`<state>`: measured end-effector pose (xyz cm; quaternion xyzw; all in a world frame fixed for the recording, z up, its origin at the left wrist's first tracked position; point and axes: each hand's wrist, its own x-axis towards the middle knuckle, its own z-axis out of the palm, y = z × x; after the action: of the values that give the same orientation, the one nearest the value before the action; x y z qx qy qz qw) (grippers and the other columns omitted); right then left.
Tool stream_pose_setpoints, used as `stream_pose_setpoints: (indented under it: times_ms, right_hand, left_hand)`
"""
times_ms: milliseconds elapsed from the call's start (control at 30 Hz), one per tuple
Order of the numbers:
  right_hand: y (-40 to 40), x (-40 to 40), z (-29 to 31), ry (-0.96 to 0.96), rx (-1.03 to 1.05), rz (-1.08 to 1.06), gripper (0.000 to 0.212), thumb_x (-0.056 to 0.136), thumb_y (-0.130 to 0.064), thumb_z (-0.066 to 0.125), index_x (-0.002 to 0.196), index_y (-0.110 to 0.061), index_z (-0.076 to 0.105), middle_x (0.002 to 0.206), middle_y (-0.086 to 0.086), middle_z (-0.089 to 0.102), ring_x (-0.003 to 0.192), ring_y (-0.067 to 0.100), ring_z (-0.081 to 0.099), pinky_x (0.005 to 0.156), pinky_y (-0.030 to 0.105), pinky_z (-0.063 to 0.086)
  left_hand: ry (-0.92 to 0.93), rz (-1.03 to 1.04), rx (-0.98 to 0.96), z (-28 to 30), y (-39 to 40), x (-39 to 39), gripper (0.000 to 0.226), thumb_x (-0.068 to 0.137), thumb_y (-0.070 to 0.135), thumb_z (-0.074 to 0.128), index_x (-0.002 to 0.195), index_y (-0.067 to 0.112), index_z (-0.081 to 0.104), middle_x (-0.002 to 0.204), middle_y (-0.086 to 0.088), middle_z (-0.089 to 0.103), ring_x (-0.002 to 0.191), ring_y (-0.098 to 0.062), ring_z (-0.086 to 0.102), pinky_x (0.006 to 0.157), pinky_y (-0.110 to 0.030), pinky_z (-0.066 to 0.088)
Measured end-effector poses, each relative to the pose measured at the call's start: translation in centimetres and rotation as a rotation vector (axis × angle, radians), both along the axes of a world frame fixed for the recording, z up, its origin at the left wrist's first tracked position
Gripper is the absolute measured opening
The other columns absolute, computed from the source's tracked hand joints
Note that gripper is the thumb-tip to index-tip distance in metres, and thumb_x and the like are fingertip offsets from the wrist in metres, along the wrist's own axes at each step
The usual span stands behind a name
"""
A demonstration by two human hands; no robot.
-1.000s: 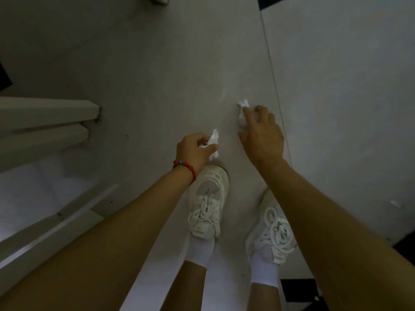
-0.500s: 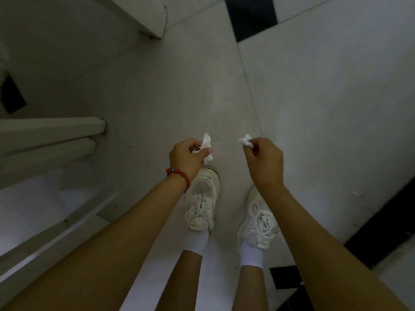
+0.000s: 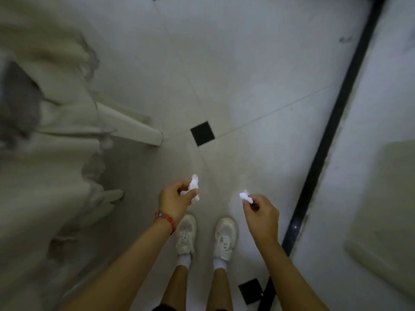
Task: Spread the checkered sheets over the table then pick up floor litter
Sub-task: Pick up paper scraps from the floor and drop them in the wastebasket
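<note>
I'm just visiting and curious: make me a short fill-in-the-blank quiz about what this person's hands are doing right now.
1. Each hand holds a crumpled scrap of white ____.
2. The red bracelet sits on the ____ wrist.
3. The right hand pinches the ____ of the two scraps, compared with the left hand and its scrap.
4. The small square floor tile ahead of the shoes is ____.

Missing words: paper; left; smaller; black

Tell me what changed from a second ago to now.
The right hand took hold of the small paper scrap that lay on the floor and lifted it clear. The person has straightened up, so both hands are now well above the shoes. Unchanged: the left hand keeps its grip on the crumpled tissue.
</note>
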<state>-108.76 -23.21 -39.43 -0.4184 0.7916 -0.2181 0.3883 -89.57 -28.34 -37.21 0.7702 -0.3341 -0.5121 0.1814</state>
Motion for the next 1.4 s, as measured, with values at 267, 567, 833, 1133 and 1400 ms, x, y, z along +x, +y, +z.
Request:
stream_pose_setpoints:
  times_ms: [267, 567, 833, 1133, 1400]
  right_hand:
    - [-2.0, -3.2, 17.1, -0.077, -0.108, -0.150, 0.028, 0.088, -0.022, 0.061, 0.061, -0.023, 0.055, 0.055, -0.015, 0.043, 0.052, 0.000, 0.043, 0.051, 0.010, 0.032]
    - [-5.2, -4.9, 26.0, -0.108, -0.143, -0.113, 0.018, 0.087, -0.017, 0.062, 0.070, -0.014, 0.064, 0.067, -0.009, 0.052, 0.066, 0.008, 0.050, 0.062, 0.019, 0.036]
    - [-19.7, -7.0, 28.8, -0.004, -0.157, -0.076, 0.018, 0.087, -0.016, 0.062, 0.076, -0.002, 0.066, 0.070, 0.007, 0.060, 0.068, 0.021, 0.054, 0.064, 0.029, 0.039]
    - [-36.7, -9.1, 30.2, -0.045, -0.128, -0.106, 0.032, 0.088, -0.026, 0.061, 0.065, -0.003, 0.057, 0.061, 0.009, 0.058, 0.061, 0.020, 0.052, 0.056, 0.024, 0.037]
    - [-54.0, -10.8, 30.4, -0.094, -0.114, 0.104, 0.039, 0.089, -0.027, 0.059, 0.056, -0.012, 0.045, 0.054, -0.002, 0.045, 0.051, 0.010, 0.039, 0.047, 0.013, 0.033]
  left_hand:
    - [-0.060, -0.126, -0.156, 17.7, -3.1, -2.1, 0.019, 0.077, 0.014, 0.069, 0.061, 0.020, 0.062, 0.055, 0.000, 0.064, 0.055, -0.011, 0.057, 0.057, -0.021, 0.046]
    - [-0.103, -0.242, -0.205, 26.6, -6.2, -0.8, 0.025, 0.079, 0.019, 0.068, 0.055, 0.020, 0.060, 0.056, -0.006, 0.062, 0.057, -0.013, 0.054, 0.050, -0.008, 0.039]
    - [-0.037, -0.176, -0.175, 28.2, -18.4, 1.2, 0.025, 0.081, 0.016, 0.066, 0.058, 0.018, 0.057, 0.068, -0.016, 0.065, 0.070, -0.025, 0.059, 0.072, -0.037, 0.050]
    - [-0.007, -0.107, -0.243, 31.7, -38.1, 3.3, 0.016, 0.083, 0.008, 0.063, 0.067, 0.005, 0.059, 0.069, -0.015, 0.059, 0.068, -0.023, 0.054, 0.073, -0.045, 0.051]
    - [-0.045, 0.124, -0.264, 31.1, -50.0, 2.1, 0.025, 0.081, 0.008, 0.065, 0.059, 0.018, 0.058, 0.060, -0.007, 0.059, 0.065, -0.024, 0.055, 0.071, -0.042, 0.052]
